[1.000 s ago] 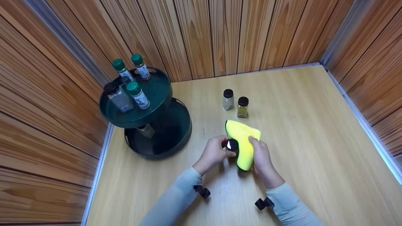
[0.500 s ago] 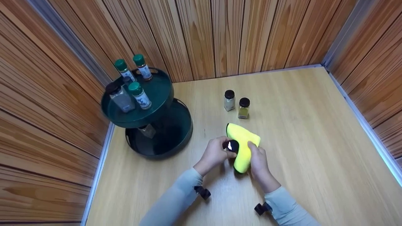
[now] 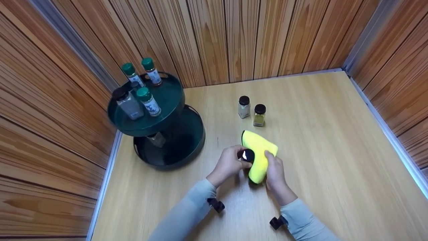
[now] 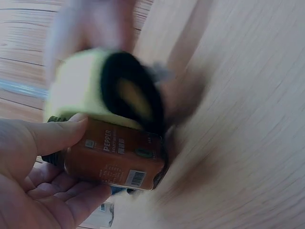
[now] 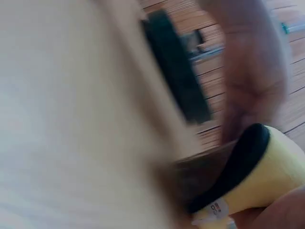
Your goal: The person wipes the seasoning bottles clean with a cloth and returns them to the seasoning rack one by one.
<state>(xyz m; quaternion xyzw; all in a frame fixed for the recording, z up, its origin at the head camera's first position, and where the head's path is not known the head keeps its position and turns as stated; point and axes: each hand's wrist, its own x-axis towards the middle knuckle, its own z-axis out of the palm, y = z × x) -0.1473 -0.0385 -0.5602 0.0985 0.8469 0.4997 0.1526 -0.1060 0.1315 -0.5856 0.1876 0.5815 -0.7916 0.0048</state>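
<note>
My left hand [image 3: 227,164] holds a spice jar by its black cap [image 3: 247,155], thumb and fingers at the neck end. In the left wrist view the jar [image 4: 112,155] is reddish-brown inside, its label reads PEPPER, and the thumb presses its upper side. My right hand [image 3: 276,172] grips a folded yellow cloth [image 3: 260,154] with black edging, thumb on top. The cloth lies against the jar's right side, and its dark edge [image 5: 248,157] overlaps the jar in the right wrist view. Most of the jar is hidden from the head camera by fingers and cloth.
Two black-capped spice jars, one pale [image 3: 244,107] and one yellow-green [image 3: 259,115], stand behind the cloth. To the left is a dark green two-tier round rack [image 3: 197,147] with several bottles on top and a jar below. Wood-panelled walls [image 3: 267,40] border the table.
Over the last second my right hand and the cloth have shifted slightly left and toward me along the jar. My left hand keeps the jar in nearly the same place.
</note>
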